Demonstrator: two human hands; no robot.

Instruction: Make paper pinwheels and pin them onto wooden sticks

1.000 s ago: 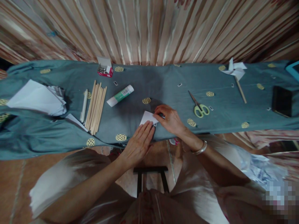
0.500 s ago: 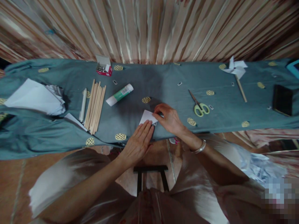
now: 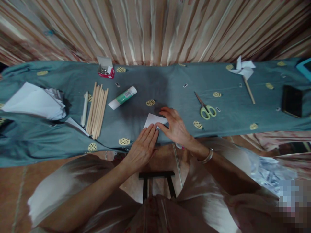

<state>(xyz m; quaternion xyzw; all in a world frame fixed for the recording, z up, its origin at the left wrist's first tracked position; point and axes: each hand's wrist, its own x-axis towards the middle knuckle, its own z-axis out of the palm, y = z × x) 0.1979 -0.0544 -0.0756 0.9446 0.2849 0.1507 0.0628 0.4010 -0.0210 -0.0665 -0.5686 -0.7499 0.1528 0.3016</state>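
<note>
A small folded piece of white paper (image 3: 152, 119) lies on the cloth-covered table in front of me. My left hand (image 3: 143, 145) is flat, its fingertips pressing the paper's near edge. Over the paper's right side is my right hand (image 3: 176, 127), thumb and fingers apart; the thumb touches the paper by the left fingertips. A green and white glue stick (image 3: 122, 98) lies beyond the paper to the left. Scissors (image 3: 206, 109) with pale green handles rest to the right, blades open a little or closed, I cannot tell.
Several wooden sticks (image 3: 97, 111), a white pen-like tube (image 3: 85, 109) and a stack of white paper (image 3: 32, 102) lie left. Behind them stands a small open box (image 3: 106, 71) of metal pieces. A paper pinwheel (image 3: 244, 68) and a dark flat object (image 3: 292, 101) lie right.
My right hand has spread its thumb and fingers and its thumb has moved left along the paper. More of the paper's right corner shows. The left hand stays pressed down.
</note>
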